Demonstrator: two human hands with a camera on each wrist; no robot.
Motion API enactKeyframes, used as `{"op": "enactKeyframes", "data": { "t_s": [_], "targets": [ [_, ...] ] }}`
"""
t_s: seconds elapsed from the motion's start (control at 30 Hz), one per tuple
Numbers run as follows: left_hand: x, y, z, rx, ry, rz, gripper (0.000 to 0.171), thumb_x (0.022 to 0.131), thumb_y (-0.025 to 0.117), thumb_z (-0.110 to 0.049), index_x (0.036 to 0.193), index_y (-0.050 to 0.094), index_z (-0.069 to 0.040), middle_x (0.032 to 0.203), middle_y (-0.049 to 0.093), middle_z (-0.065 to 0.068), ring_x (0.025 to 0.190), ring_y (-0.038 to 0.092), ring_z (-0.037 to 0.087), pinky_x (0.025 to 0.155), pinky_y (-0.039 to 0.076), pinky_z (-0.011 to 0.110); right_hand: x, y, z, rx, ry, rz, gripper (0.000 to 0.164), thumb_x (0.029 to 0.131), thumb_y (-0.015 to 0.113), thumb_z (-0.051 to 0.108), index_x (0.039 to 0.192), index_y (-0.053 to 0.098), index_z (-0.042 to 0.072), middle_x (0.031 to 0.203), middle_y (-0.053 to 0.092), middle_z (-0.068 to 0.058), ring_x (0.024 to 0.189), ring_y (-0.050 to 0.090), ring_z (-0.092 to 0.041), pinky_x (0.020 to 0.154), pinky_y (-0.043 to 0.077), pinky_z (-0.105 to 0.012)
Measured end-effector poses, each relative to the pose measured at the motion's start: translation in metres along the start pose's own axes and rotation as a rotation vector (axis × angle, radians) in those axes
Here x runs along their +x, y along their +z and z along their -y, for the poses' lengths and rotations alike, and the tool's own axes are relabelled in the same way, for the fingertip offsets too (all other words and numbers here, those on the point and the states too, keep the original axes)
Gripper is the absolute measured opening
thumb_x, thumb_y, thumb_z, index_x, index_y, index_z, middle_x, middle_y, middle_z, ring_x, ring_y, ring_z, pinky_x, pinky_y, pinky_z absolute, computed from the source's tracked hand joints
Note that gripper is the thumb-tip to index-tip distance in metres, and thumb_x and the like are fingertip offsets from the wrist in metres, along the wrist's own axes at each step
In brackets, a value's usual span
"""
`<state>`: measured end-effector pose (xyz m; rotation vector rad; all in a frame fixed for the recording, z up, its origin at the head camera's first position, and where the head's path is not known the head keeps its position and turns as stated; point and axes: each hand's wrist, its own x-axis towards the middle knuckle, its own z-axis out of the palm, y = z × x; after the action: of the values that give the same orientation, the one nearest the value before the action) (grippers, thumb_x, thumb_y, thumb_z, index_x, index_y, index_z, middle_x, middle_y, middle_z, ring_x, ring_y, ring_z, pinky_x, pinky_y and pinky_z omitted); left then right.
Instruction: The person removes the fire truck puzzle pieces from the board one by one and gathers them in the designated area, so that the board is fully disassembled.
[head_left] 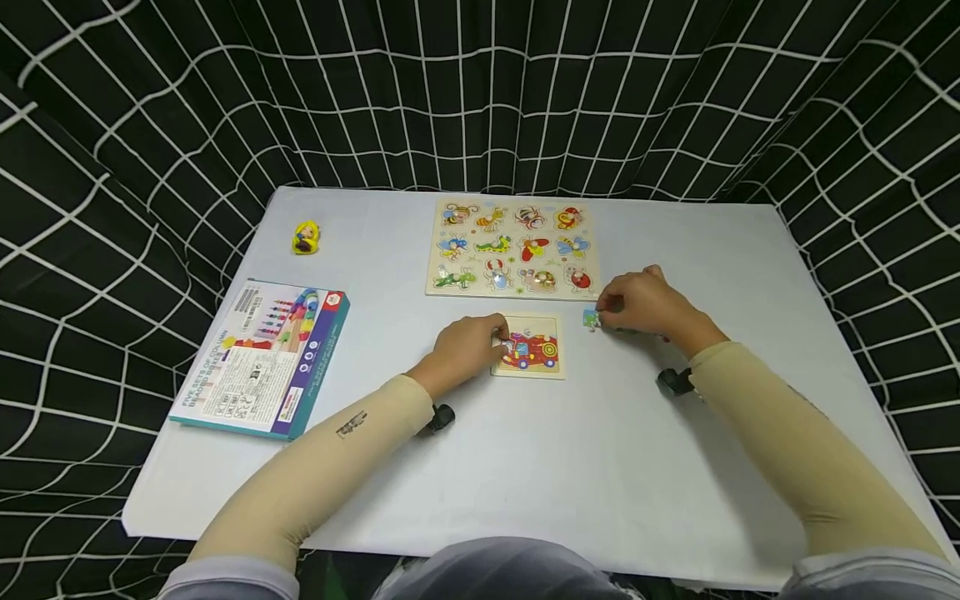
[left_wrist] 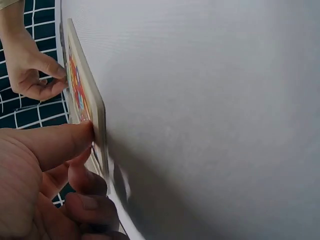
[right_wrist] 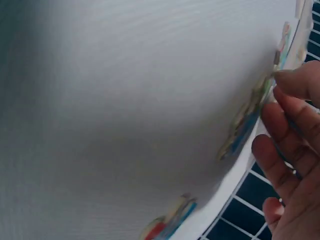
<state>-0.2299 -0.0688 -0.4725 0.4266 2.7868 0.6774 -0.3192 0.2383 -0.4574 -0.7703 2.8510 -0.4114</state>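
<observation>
My left hand (head_left: 465, 350) grips the left edge of a small square wooden puzzle (head_left: 529, 372), which bears a red vehicle picture. In the left wrist view, its thumb (left_wrist: 65, 142) lies on the frame, with the other fingers curled at the near edge. To the right, my right hand (head_left: 641, 304) hangs low over loose puzzle pieces, pinching one at its fingertips. A green and blue piece (head_left: 591, 318) shows beside those fingertips. In the right wrist view, a blurred piece (right_wrist: 242, 127) lies under the hand, and another piece (right_wrist: 172, 220) lies closer to the camera.
Behind the hands lies a large wooden insect peg puzzle (head_left: 513, 250). A boxed bead set (head_left: 258, 358) sits at the left, with a small yellow figure (head_left: 306, 237) beyond it. Black netting with white lines (head_left: 480, 100) surrounds the white table (head_left: 540, 475).
</observation>
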Motion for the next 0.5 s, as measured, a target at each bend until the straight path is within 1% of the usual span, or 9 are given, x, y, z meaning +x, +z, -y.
{"op": "enactKeyframes", "data": {
  "t_s": [0.03, 0.1, 0.13, 0.27, 0.33, 0.4, 0.47, 0.5],
  "targets": [
    [0.0, -0.001, 0.0, 0.003, 0.001, 0.005, 0.016, 0.093, 0.068, -0.031, 0.106, 0.064, -0.022, 0.089, 0.068, -0.002, 0.068, 0.054, 0.017, 0.06, 0.042, 0.033, 0.0, 0.0, 0.002, 0.006, 0.001, 0.007, 0.013, 0.078, 0.08, 0.021, 0.087, 0.073, 0.015, 0.082, 0.068, 0.007, 0.079, 0.059, -0.013, 0.083, 0.025, -0.043],
    [0.001, -0.002, -0.001, 0.017, 0.007, 0.011, 0.016, 0.092, 0.068, -0.03, 0.106, 0.066, -0.022, 0.094, 0.069, -0.003, 0.069, 0.055, 0.017, 0.061, 0.043, 0.033, -0.001, -0.001, 0.01, 0.03, 0.003, 0.005, 0.015, 0.079, 0.08, 0.02, 0.091, 0.073, 0.013, 0.084, 0.067, 0.005, 0.078, 0.058, -0.014, 0.084, 0.031, -0.041],
    [0.002, -0.003, -0.002, 0.029, 0.006, 0.011, 0.015, 0.092, 0.068, -0.029, 0.105, 0.067, -0.023, 0.093, 0.068, -0.004, 0.069, 0.055, 0.016, 0.06, 0.043, 0.033, -0.002, -0.001, 0.015, 0.04, -0.009, 0.002, 0.016, 0.08, 0.079, 0.019, 0.093, 0.072, 0.012, 0.084, 0.066, 0.005, 0.078, 0.057, -0.015, 0.082, 0.035, -0.04],
    [0.006, -0.009, -0.007, 0.056, -0.008, 0.023, 0.003, 0.09, 0.068, -0.024, 0.091, 0.067, -0.021, 0.082, 0.065, -0.004, 0.069, 0.054, 0.016, 0.058, 0.043, 0.033, -0.009, 0.003, 0.046, 0.046, -0.129, -0.005, 0.018, 0.084, 0.076, 0.02, 0.097, 0.074, 0.007, 0.087, 0.066, 0.001, 0.08, 0.056, -0.016, 0.074, 0.047, -0.037],
    [0.008, -0.012, -0.009, 0.066, -0.012, 0.032, 0.006, 0.091, 0.067, -0.021, 0.085, 0.066, -0.02, 0.077, 0.063, -0.004, 0.068, 0.054, 0.015, 0.057, 0.042, 0.032, -0.012, 0.01, 0.058, 0.018, -0.195, 0.009, 0.022, 0.085, 0.076, 0.022, 0.1, 0.075, 0.007, 0.088, 0.066, 0.002, 0.08, 0.056, -0.014, 0.074, 0.047, -0.036],
    [0.01, -0.013, -0.012, 0.063, -0.013, 0.042, 0.009, 0.091, 0.066, -0.018, 0.082, 0.065, -0.018, 0.074, 0.061, -0.004, 0.067, 0.054, 0.015, 0.057, 0.042, 0.032, -0.015, 0.016, 0.066, -0.009, -0.225, 0.023, 0.027, 0.084, 0.076, 0.025, 0.104, 0.075, 0.007, 0.088, 0.064, 0.003, 0.079, 0.054, -0.013, 0.073, 0.046, -0.034],
    [0.012, -0.012, -0.015, 0.047, -0.013, 0.046, 0.005, 0.089, 0.068, -0.017, 0.086, 0.065, -0.018, 0.074, 0.06, -0.005, 0.067, 0.053, 0.015, 0.058, 0.041, 0.031, -0.017, 0.022, 0.07, -0.03, -0.231, 0.022, 0.028, 0.084, 0.077, 0.027, 0.105, 0.075, 0.008, 0.086, 0.062, 0.004, 0.078, 0.052, -0.012, 0.072, 0.045, -0.033],
    [0.012, -0.01, -0.017, 0.042, -0.002, 0.046, 0.004, 0.089, 0.068, -0.018, 0.089, 0.065, -0.019, 0.076, 0.061, -0.005, 0.068, 0.053, 0.015, 0.058, 0.042, 0.031, -0.018, 0.024, 0.071, -0.038, -0.232, 0.017, 0.028, 0.083, 0.077, 0.026, 0.105, 0.076, 0.008, 0.085, 0.061, 0.005, 0.077, 0.05, -0.012, 0.071, 0.044, -0.032]
  ]
}}
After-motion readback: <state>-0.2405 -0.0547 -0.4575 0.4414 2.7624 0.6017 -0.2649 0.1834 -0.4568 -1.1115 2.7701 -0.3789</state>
